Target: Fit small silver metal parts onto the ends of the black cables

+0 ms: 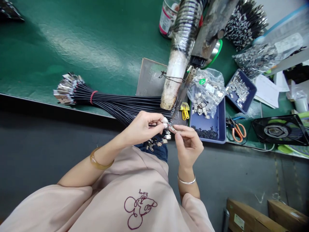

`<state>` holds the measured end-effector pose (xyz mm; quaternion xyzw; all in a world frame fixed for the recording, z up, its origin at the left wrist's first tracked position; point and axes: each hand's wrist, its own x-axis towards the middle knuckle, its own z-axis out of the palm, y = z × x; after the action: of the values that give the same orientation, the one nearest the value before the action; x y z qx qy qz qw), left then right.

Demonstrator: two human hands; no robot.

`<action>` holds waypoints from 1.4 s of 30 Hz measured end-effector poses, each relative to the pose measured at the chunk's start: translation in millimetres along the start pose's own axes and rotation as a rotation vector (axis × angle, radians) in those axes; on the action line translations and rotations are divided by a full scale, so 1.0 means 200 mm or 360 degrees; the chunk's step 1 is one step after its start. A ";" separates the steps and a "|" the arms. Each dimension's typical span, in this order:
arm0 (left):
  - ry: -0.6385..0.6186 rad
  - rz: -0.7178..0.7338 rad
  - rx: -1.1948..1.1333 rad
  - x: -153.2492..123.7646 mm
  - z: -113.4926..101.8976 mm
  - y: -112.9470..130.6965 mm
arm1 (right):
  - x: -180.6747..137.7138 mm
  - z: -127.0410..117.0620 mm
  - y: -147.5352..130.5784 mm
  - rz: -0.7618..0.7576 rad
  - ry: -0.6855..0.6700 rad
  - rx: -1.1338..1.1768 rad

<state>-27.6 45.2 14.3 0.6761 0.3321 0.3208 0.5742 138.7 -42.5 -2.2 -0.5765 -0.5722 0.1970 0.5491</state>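
Observation:
My left hand is closed in a pinch on a black cable, with white covers on the fingertips. Close beside it, my right hand pinches a small metal connector at the cable's end; whether the two parts touch I cannot tell. Behind my hands lies a bundle of black cables, tied with a red band. Below my left hand, over my lap, hang several cable ends with metal connectors. The soldering iron points down just behind my fingers.
A ducted extraction tube hangs over the bench. At the right stand a blue tray with a bag of connectors, a smaller tray, orange-handled scissors and a black fan. A yellow cutter lies near the tray.

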 end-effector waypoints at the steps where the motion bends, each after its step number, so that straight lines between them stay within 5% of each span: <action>1: 0.0015 0.0008 0.0000 0.00 0.00 -0.01 | 0.00 0.00 0.00 0.0090 0.0010 0.0047; 4: 0.0088 0.0035 0.0015 -0.01 0.02 -0.02 | 0.01 0.00 0.00 0.0184 0.0151 0.0090; 7: 0.0120 0.0010 0.0027 -0.01 0.04 -0.02 | 0.02 0.00 -0.01 -0.0048 0.0234 -0.0067; 11: 0.0092 -0.0041 0.0056 0.00 0.05 0.00 | 0.01 0.01 0.00 -0.0359 0.0091 -0.0243; 17: 0.0157 -0.0045 0.0038 0.01 0.06 0.00 | 0.03 0.03 0.04 -0.0041 0.0077 -0.0154; 25: 0.0217 -0.0055 0.0070 0.02 0.06 0.01 | 0.07 0.03 0.05 -0.0450 0.0029 -0.0389; 42: 0.0238 -0.0040 0.0036 0.04 0.06 0.03 | 0.11 0.04 0.04 -0.0709 0.0097 -0.0529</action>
<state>-12.9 44.0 19.6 0.6524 0.3863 0.3594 0.5440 141.1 -17.8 -3.2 -0.5244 -0.6924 -0.0425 0.4937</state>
